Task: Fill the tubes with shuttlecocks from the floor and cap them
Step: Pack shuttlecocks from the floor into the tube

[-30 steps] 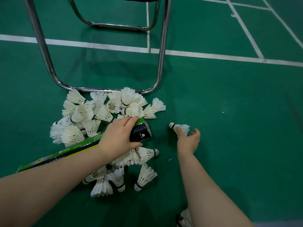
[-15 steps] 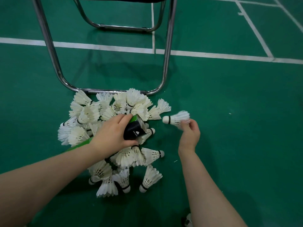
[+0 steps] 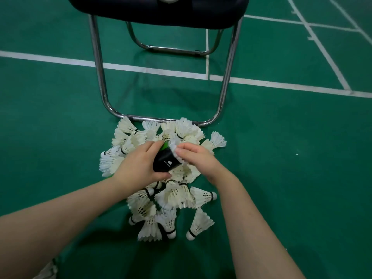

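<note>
To the left of the heap the green court floor (image 3: pixel 46 121) lies bare, crossed by a white line (image 3: pixel 50 59) that runs on behind the chair. The chair (image 3: pixel 98 63) stands at the far side, and its chrome foot bar touches the far edge of the pile of shuttlecocks (image 3: pixel 173 196). The pile spreads from that bar toward the person, with its near edge between the two forearms.

The left grip (image 3: pixel 138 164) hovers over the left half of the pile, fingers and thumb wrapped round the black end of the tube (image 3: pixel 166 163). The tube is tilted, its mouth turned away from the person and to the right. A strip of its green body shows above the fingers, and the rest is hidden under the hand and forearm.

At the mouth sits one shuttlecock (image 3: pixel 174 147), feathers outward. How far it sits inside cannot be told. The right grip (image 3: pixel 197 158) is narrow, its fingertips (image 3: pixel 180 151) pinching those feathers just beside the tube's rim.

Further right, one shuttlecock at the pile's edge (image 3: pixel 216 139) fans out on its own. Beyond it the floor is open green, marked by more white court lines toward the far right corner.
</note>
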Demonstrator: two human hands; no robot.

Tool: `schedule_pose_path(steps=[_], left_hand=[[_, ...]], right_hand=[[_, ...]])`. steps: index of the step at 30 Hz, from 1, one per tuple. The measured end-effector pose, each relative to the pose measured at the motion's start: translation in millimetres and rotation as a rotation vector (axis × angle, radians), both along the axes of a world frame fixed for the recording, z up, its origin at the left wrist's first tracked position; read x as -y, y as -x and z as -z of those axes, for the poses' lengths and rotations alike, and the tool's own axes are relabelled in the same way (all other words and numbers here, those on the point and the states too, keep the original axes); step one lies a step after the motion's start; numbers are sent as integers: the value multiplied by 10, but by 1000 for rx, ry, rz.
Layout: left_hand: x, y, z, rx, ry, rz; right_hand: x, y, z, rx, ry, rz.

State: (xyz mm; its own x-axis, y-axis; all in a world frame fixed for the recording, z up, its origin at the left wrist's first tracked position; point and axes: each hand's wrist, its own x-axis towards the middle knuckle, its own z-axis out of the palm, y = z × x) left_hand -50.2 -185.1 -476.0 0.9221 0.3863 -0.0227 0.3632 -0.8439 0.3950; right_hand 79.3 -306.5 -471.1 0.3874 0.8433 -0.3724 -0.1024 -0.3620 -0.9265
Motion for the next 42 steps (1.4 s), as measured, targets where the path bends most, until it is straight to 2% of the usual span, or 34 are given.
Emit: schedule_pose_path(steps=[3,11,13,16,19,22,24,28,31,37,42], left_hand=[[-30,68,-18,14,-22,36],[-33,163,-3,6,-84,106],[-25,173,33,-23,-86,118],[-16,141,12,1,-59,92],[2,44,-24,20,-29,54],[20,-61,-33,7,-17,41],[14,-127,-9,-11,-9,49],[24,-305,46,-53,3,57],[31,-462,80,-70,-1,47],[-16,-677,234,-49,17,20],[-55,-783,289,-43,12,5]], right_hand=[[-90,63,-61,35,118,-205],[-271,185,-152,10,202,-447],[-282,224,-137,22,227,-448],[-250,223,-72,-22,159,-259],[-185,61,9,-76,3,158],[-40,-277,137,-13,22,607],[67,-468,288,32,97,749],[186,-740,720,354,490,590],[191,-856,899,502,522,557],[122,-1148,1109,514,552,507],[-5,-1255,1251,442,561,532]])
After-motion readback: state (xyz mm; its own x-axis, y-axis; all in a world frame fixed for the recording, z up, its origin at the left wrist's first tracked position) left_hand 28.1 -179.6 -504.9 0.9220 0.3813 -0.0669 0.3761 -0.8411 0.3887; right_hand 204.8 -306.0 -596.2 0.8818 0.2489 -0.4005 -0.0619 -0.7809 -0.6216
